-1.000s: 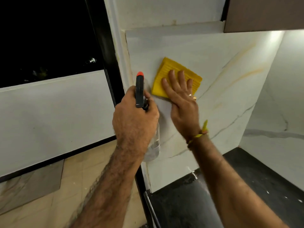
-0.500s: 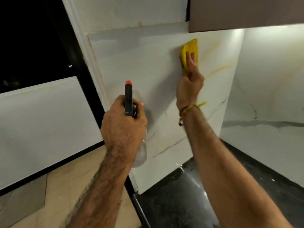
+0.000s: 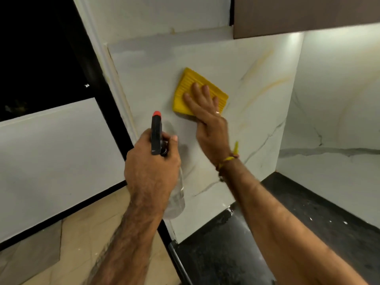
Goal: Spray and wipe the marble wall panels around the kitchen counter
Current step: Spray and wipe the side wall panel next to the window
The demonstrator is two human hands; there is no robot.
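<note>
A white marble wall panel [image 3: 257,112] with gold and grey veins faces me above the counter. My right hand [image 3: 207,120] lies flat on a yellow ribbed cloth [image 3: 185,89] and presses it against the middle of that panel. My left hand [image 3: 152,169] grips a clear spray bottle [image 3: 174,200] by its neck. The bottle's black head with an orange nozzle [image 3: 156,128] points up toward the panel, just left of and below the cloth. A second marble panel [image 3: 333,112] meets the first at the corner on the right.
A black speckled counter [image 3: 308,219] runs along the foot of both panels. A brown upper cabinet [image 3: 304,15] overhangs at the top right. A black window frame [image 3: 107,112] and dark window sit to the left, with a beige tiled floor [image 3: 88,243] below.
My right hand has swept the cloth from the panel's upper right, near the cabinet, back down and left to the panel's middle. The left hand keeps holding the spray bottle in the same pose.
</note>
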